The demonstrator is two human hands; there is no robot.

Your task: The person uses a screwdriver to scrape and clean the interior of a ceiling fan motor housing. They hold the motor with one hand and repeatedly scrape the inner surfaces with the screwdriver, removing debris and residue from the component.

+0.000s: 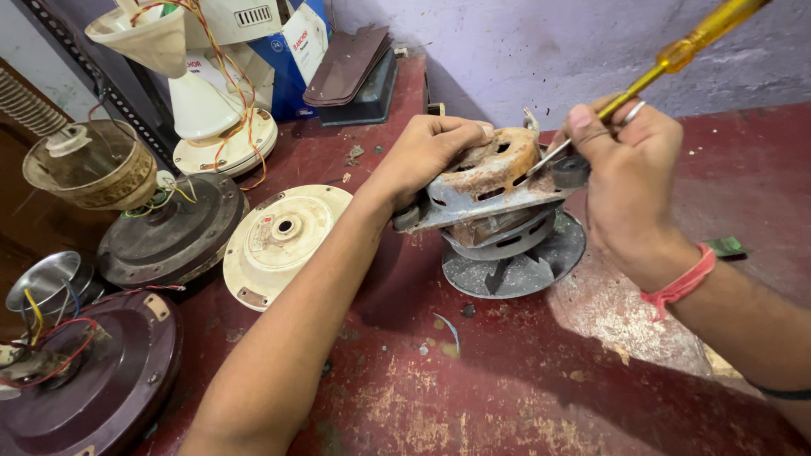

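— Judging by the rust and the thick steel plate, that motor (494, 198) looks heavy and completely rigid. It sits tilted on its grey finned base (515, 270), on the worn red bench (507, 388), a little right of the middle.

— Where would you take hold of it?

— By the flat bracket under the rusty dome, or around the housing itself. The rust probably gives a rough, non-slip surface, though flakes may crumble off. The fins below look thinner, so I would keep fingers off them.

— And the hands?

— The left hand (431, 148) comes in with the forearm stretched diagonally across the bench, palm down, its grip clamped over the motor's top-left edge, thumb tucked at the side. The right hand (629, 173) is on the far right, wrist bent, its grip closed around a screwdriver (667, 59) with a clear yellow handle. The shaft slants down-left and its tip meets the motor's upper right side.

— Anything close by?

— A cream fan cover (283, 241) lies just left of the forearm, with dark motor housings (169, 232) and loose wiring beyond.
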